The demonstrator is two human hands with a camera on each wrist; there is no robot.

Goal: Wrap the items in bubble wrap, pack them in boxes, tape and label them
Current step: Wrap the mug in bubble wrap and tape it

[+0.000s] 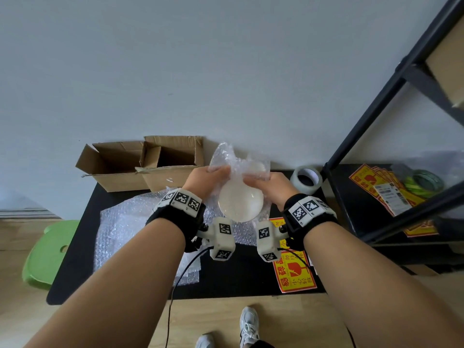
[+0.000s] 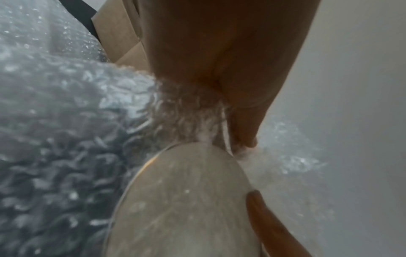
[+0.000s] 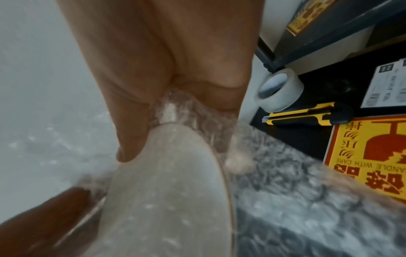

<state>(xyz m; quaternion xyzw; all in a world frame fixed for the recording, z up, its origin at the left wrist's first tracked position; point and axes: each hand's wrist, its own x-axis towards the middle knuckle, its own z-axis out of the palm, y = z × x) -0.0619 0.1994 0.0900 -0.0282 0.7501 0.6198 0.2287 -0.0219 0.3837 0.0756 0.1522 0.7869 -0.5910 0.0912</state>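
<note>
Fingers of my left hand (image 1: 211, 177) and right hand (image 1: 270, 185) pinch the bubble wrap (image 1: 241, 162) bunched over a white plate (image 1: 241, 203), held above the black table (image 1: 238, 275), face toward me. Open boxes (image 1: 160, 163) sit at ten o'clock, tape roll (image 1: 306, 179) at two; nothing crowds the plate's rim.

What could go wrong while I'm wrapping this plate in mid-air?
The plate is bare on its near face, held above the table only by the left hand and right hand pinching bubble wrap at its top; a slipping grip might drop it. The utility knife lies near the right hand.
</note>
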